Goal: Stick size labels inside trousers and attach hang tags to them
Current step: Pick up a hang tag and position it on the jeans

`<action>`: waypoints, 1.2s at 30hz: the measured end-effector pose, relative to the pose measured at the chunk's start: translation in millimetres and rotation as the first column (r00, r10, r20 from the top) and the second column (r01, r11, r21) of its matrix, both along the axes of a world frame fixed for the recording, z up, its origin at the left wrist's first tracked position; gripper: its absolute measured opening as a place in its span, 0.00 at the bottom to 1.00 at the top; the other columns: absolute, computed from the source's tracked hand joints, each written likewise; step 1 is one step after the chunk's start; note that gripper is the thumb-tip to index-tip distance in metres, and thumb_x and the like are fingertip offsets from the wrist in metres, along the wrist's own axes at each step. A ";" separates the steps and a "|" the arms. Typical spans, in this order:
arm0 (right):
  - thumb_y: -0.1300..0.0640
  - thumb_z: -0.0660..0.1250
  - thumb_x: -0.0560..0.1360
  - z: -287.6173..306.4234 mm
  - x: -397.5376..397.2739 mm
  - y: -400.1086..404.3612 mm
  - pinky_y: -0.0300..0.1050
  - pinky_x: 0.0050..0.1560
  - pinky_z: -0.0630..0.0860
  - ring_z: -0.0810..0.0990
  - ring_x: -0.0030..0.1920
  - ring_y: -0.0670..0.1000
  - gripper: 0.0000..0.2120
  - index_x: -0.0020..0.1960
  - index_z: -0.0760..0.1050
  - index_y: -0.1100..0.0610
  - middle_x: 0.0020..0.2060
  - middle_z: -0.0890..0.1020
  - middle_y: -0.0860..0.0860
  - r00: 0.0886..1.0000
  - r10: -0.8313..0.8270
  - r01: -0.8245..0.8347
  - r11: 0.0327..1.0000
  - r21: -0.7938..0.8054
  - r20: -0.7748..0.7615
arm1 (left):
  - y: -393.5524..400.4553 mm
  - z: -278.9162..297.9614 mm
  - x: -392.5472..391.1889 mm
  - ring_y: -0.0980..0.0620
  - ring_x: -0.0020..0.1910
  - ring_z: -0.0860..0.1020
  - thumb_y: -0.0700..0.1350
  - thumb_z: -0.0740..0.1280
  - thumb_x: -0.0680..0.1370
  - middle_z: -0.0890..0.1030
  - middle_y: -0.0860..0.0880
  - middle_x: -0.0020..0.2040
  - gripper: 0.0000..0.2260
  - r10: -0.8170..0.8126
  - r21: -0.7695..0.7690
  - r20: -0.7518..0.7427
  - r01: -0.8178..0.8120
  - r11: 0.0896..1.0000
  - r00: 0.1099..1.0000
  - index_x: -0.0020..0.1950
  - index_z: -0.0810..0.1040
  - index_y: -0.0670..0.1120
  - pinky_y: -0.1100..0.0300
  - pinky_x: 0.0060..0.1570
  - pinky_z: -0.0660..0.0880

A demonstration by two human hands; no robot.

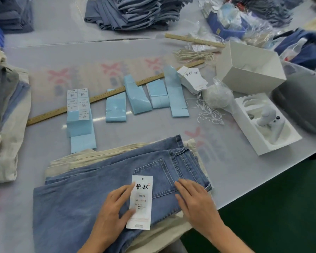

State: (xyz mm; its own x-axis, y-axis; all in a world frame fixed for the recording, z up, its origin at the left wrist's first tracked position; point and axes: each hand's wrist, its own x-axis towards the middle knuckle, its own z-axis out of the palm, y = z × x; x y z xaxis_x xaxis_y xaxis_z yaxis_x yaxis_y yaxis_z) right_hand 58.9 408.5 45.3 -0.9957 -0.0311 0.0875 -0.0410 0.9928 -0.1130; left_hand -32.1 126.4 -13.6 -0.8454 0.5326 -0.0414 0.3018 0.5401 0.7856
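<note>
On the near edge of the table (226, 179), I'm working the top pair of blue jeans (91, 194), folded on a stack of cream trousers (91, 156). My left hand (109, 214) is pinching a white hang tag (140, 201) by its left edge, thumb on its face, tag lying over the back pocket. My right hand (195, 199) is resting flat, fingers spread, just right of the tag near the waistband. Judging progress: tag looks not yet attached, no string visible through its hole; can't tell if the size label is inside. Left to do: threading a white string (210, 114), sticking a label from the blue sticker sheets (80, 114) farther off. Room: table edge running close on the right, green floor (281, 207) beyond; open surface between jeans and sheets.
</note>
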 end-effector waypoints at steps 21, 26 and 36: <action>0.68 0.61 0.80 -47.2 -325.1 210.2 0.53 0.53 0.74 0.75 0.57 0.62 0.10 0.59 0.77 0.63 0.57 0.77 0.58 0.966 -0.185 0.202 0.976 -0.081 0.181 | 118.2 38.3 -56.1 0.58 0.40 0.80 0.53 0.72 0.78 0.84 0.59 0.40 0.11 0.767 -0.076 0.335 -0.796 0.601 0.547 0.47 0.76 0.71 0.58 0.38 0.73; 0.75 0.61 0.74 -54.1 -327.5 210.8 0.51 0.48 0.69 0.75 0.54 0.64 0.11 0.53 0.75 0.66 0.52 0.78 0.62 0.985 -0.108 0.105 0.994 0.030 0.135 | 135.9 48.7 -61.6 0.61 0.39 0.82 0.52 0.69 0.80 0.83 0.66 0.42 0.10 0.708 -0.050 0.386 -0.753 0.656 0.591 0.51 0.76 0.70 0.61 0.34 0.75; 0.63 0.67 0.78 26.9 -281.8 134.1 0.50 0.37 0.73 0.74 0.34 0.52 0.04 0.46 0.75 0.56 0.33 0.76 0.49 0.908 -0.407 0.241 0.698 -0.675 -0.097 | 137.6 60.7 -79.2 0.50 0.45 0.85 0.45 0.67 0.83 0.87 0.51 0.45 0.08 0.579 0.162 0.572 -0.772 0.615 0.581 0.49 0.84 0.53 0.49 0.44 0.81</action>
State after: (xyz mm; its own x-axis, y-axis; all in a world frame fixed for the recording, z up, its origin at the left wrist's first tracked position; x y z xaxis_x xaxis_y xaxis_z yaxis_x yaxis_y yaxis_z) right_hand -222.8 542.6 72.2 -0.8818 0.4353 0.1814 0.1632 0.6427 -0.7485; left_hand -111.3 264.0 47.1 -0.8916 -0.1396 -0.4308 -0.4443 0.0860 0.8917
